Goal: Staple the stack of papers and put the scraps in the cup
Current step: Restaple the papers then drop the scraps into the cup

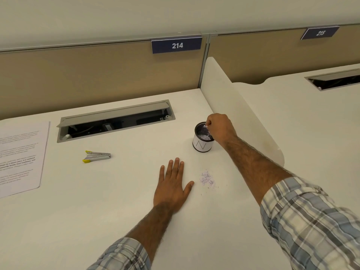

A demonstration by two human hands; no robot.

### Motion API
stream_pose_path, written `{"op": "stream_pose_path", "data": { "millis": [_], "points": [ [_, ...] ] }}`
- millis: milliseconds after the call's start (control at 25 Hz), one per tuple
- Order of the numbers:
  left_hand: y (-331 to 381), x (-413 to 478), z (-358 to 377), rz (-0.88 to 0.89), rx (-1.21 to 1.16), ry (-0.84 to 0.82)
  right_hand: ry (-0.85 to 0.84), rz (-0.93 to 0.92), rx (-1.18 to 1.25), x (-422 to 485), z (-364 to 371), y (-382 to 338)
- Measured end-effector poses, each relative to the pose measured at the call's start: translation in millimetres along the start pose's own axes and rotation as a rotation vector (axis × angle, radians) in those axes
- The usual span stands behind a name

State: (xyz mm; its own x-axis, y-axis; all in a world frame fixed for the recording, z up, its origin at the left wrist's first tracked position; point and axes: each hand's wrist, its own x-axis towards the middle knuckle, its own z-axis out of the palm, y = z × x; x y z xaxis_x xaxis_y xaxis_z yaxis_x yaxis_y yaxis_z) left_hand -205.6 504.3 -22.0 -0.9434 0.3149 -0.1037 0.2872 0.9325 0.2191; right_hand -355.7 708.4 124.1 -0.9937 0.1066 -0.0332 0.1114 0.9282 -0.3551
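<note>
At the left edge of the frame the stack of papers (pixel 21 156) lies flat on the desk (pixel 116 201); I cannot tell whether it is stapled. Right of it the stapler (pixel 97 155) lies alone. At lower centre the left hand (pixel 171 190) rests flat, fingers straight, holding nothing. Just beside its thumb lies a small heap of scraps (pixel 207 179). Right of centre the right hand (pixel 220 127) pinches a scrap over the cup (pixel 201 146), which already holds some, so the clearing looks partly done.

White desk (pixel 116 191), tan partition (pixel 78 75), open cable tray (pixel 115 121).
</note>
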Motion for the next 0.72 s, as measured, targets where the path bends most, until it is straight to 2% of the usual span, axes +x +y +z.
{"op": "stream_pose_path", "data": {
  "millis": [720],
  "points": [
    [-0.3,-0.2,0.5,0.004,0.004,0.003,-0.081,-0.053,-0.066,4.2,-2.1,-0.9]
  ]
}}
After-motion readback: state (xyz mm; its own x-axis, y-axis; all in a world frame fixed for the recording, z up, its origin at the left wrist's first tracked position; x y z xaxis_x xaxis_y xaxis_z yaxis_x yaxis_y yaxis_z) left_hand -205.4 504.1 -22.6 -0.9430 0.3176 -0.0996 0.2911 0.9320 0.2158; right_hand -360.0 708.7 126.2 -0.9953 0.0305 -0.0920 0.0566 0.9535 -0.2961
